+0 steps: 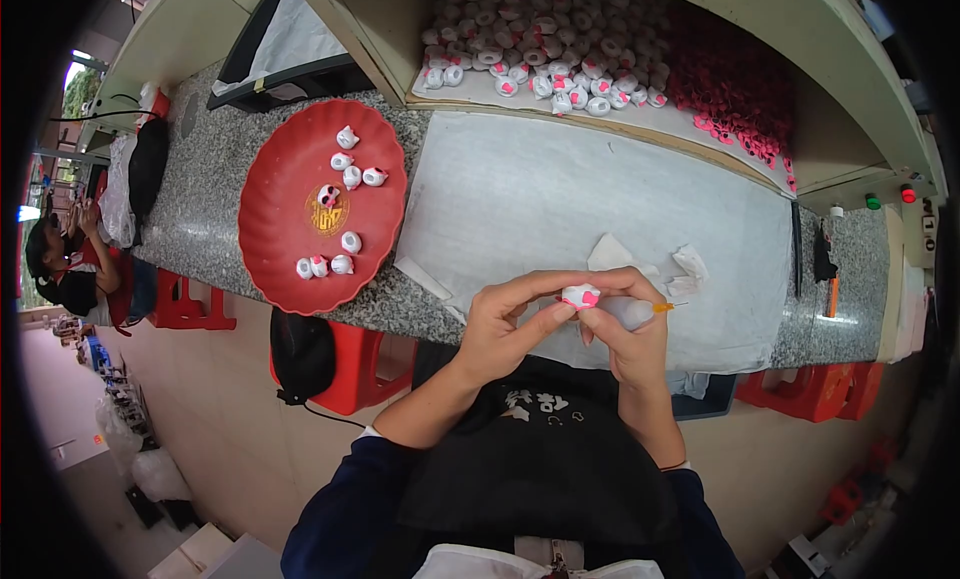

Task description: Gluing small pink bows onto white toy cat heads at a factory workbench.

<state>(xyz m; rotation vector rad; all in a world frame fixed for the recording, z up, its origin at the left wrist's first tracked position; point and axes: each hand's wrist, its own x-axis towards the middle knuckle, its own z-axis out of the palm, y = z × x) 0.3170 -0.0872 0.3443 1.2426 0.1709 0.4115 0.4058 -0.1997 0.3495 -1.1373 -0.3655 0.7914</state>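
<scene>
Above the near part of the white paper sheet (540, 194), my two hands meet around a small white toy head with a pink bow (580, 297). My left hand (500, 329) is closed on it, thumb and fingers pinching its side. My right hand (635, 344) is closed around a translucent squeeze bottle (632, 313) with an orange needle tip that points right. Fingertips of the right hand also touch the toy head. Crumpled white tissue pieces (688, 266) lie on the paper just beyond my hands.
A red scalloped plate (262, 194) on the left holds several white toy heads (352, 177). The shelf ahead carries piles of white heads (540, 54) and pink pieces (735, 99). A black bin (300, 79) stands far left. A person (75, 264) sits further left.
</scene>
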